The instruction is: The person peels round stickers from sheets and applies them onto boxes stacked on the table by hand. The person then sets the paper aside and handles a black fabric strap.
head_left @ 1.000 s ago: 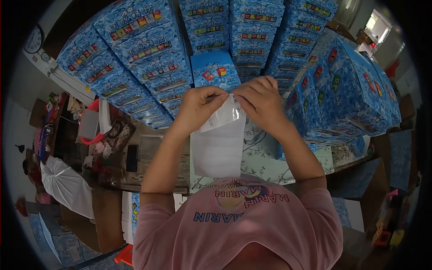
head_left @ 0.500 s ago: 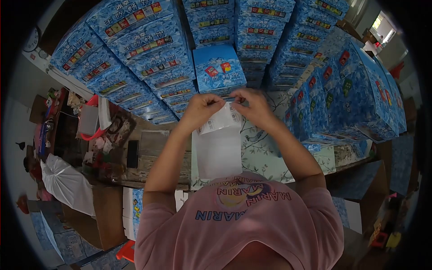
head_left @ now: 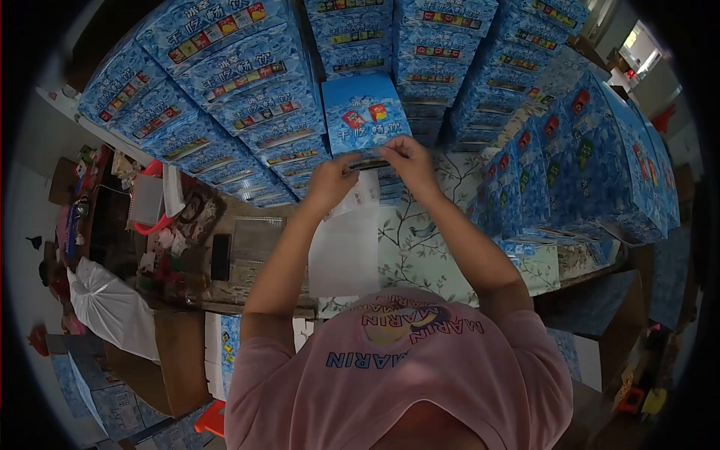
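1. Nearest, beyond the pink shirt (head_left: 397,360), the white sheet (head_left: 343,255) lies over the left part of a leaf-patterned cloth (head_left: 431,251), partly behind the left forearm.
2. The near stretch of the sheet looks plain and bare; printed patches (head_left: 362,196) show on its far end. By my judgement, the work on the sheet is partway: the bare part seems used up, the printed part left.
3. The sheet looks thin, flat and pale, slightly glossy at the printed end, with its far end narrowing up toward the fingers.
4. The left hand (head_left: 334,181) is curled, apparently gripping the sheet's far edge with thumb and fingertips.
5. The right hand (head_left: 412,169), farther right, has thumb and fingertips pinched together near the box; whether a thin piece sits between them, I cannot tell.
6. Just beyond both hands stands a blue box (head_left: 364,120), lid closed, printed side up. No label is discernible on its top; its near edge is partly hidden by the fingers.
7. Farther off, tall stacks of blue boxes (head_left: 251,86) rise left and right.
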Motion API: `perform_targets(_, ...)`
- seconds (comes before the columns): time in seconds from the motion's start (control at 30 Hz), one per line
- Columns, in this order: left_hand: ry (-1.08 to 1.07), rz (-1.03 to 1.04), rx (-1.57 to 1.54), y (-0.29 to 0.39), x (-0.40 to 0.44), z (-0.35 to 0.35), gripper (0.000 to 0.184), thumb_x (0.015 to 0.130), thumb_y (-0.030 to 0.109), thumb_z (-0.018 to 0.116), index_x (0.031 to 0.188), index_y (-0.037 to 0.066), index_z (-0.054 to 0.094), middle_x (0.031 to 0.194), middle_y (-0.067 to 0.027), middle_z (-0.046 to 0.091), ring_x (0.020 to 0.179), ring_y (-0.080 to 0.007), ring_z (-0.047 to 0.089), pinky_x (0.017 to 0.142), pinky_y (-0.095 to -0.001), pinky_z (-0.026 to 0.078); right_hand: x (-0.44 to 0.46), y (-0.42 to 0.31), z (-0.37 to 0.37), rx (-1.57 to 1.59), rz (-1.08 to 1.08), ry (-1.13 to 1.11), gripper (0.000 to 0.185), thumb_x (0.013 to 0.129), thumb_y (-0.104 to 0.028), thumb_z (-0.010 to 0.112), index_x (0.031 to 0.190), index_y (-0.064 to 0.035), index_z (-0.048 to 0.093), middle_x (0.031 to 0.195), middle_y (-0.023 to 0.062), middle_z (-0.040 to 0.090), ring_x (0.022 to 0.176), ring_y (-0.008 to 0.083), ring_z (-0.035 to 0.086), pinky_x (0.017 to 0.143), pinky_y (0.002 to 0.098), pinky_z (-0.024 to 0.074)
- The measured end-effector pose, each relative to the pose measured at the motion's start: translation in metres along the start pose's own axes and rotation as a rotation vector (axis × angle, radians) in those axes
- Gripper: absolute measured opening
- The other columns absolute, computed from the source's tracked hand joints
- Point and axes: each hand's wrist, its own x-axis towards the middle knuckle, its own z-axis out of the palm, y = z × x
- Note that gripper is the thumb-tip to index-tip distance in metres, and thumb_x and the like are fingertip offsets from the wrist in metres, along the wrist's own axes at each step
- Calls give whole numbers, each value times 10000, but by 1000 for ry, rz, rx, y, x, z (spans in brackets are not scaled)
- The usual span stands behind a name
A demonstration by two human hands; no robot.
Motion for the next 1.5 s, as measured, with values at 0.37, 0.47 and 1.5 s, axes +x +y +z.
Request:
perform_targets(0.37, 24, 46, -103, -7, 2, 2, 368, 771, 66, 594, 1138, 55, 565, 599, -46, 528, 521, -105, 462, 501, -275, 385, 11, 29, 11, -599, -602, 233, 223, 787, -126, 649, 992, -80, 574, 595, 68, 573, 488, 132, 546, 437, 268, 409)
perform_targets(0.47, 34, 66, -128, -16, 3, 4, 356, 745, 138, 608, 1097, 86, 589, 625, -108, 584, 558, -216, 571, 547, -330, 441, 11, 29, 7, -916, -772, 148, 223, 801, -160, 629, 1010, -100, 583, 622, 88, 587, 525, 194, 588, 453, 296, 438)
perform_targets(1.5, 374, 1111, -363, 286, -49, -25, 553, 748, 40, 610, 1264, -5, 417, 1264, -204, 438, 910, -190, 600, 557, -230, 467, -143, -302, -158, -25, -1012, 537, 459, 918, -334, 441, 1266, -35, 412, 1140, 99, 518, 1032, 156, 511, 872, 279, 399)
